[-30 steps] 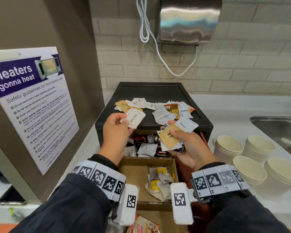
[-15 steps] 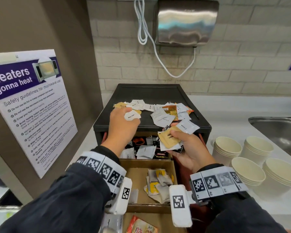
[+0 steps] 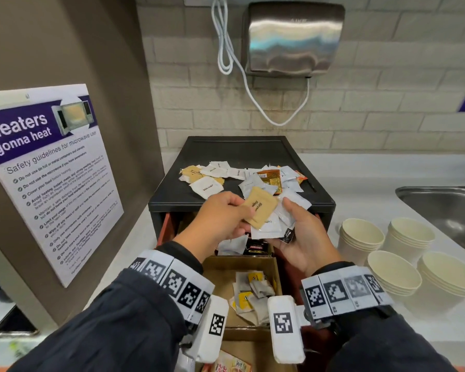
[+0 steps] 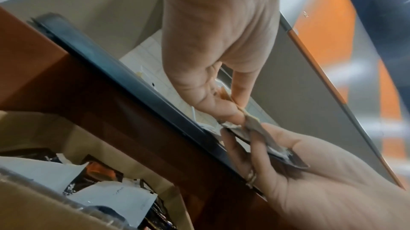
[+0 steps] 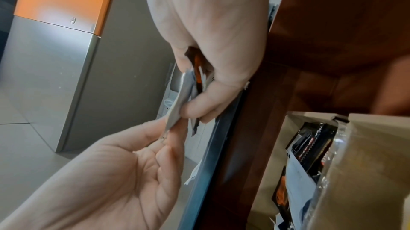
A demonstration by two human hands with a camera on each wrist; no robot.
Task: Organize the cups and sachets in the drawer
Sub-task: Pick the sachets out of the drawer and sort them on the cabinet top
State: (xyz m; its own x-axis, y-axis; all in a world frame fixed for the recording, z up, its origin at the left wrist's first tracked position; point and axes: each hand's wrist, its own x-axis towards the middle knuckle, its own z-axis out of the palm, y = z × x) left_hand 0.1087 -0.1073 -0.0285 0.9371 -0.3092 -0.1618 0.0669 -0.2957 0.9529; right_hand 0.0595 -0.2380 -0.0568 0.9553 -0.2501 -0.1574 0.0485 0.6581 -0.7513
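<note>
our left hand (image 3: 220, 218) pinches a brown sugar sachet (image 3: 259, 208). our right hand (image 3: 301, 237) is curled around a bunch of sachets (image 3: 273, 225), over the open drawer (image 3: 242, 267). paper cups (image 3: 392, 272) sit on the desk (image 3: 360, 200).

Dark sleeves (image 3: 124, 326), marker-tagged wristbands (image 3: 172, 280)

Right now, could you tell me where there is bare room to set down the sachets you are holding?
The back of the black box top, between the wall and the scattered sachets, is bare. So is the left half of the cardboard compartment, beside its sachet pile. The compartment under the hands and the counter with cup stacks are crowded.
</note>
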